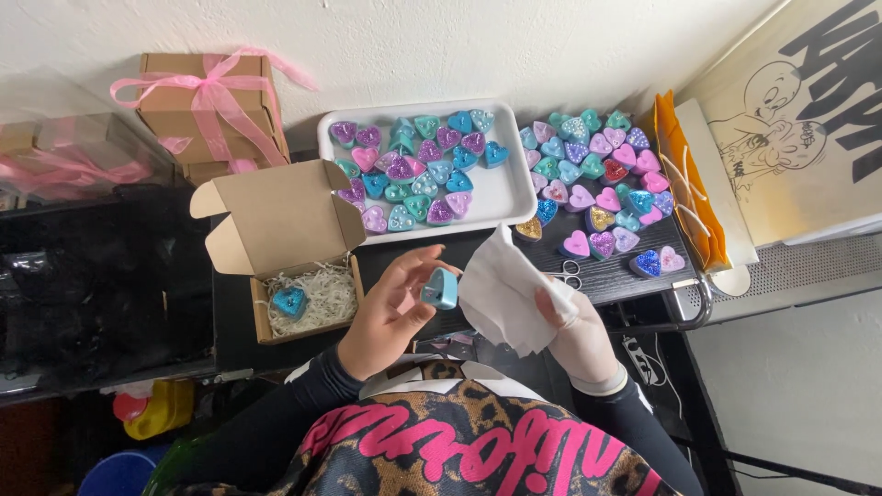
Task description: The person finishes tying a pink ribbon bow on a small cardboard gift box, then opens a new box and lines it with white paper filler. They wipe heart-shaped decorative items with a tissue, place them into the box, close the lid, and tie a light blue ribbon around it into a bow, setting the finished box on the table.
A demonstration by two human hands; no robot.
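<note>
A: What is being shown at the upper left of the frame?

B: A stack of brown cardboard gift boxes (207, 106) is being shown there, tied with a glossy pink ribbon (213, 96). Just below and right of it, an open kraft mailer box (280, 241) is being kept on the dark table (611, 276), filled with crinkled white paper shred; a blue heart-shaped tin (289, 301) is being cradled in that shred.

A: And at lower centre?

B: The left hand (386, 317) is being held up with the fingers loosely curled, and a small light-blue heart tin (440, 288) is being pinched between thumb and fingertips. Just right of it, a soft white cloth (503, 289) is being gripped by the right hand (579, 340), whose fingers are being closed around the crumpled fabric.

A: What is being seen along the top, moving right?

B: A white rectangular tray (501, 197) is being used for glittery hearts in purple, teal and pink. More such hearts (602, 179) are being spread on the table beside it, with small scissors (570, 271) below them. At far right, an orange paper bag (689, 184) is being leaned beside a pale poster (799, 119) with a black line drawing and heavy black lettering.
</note>
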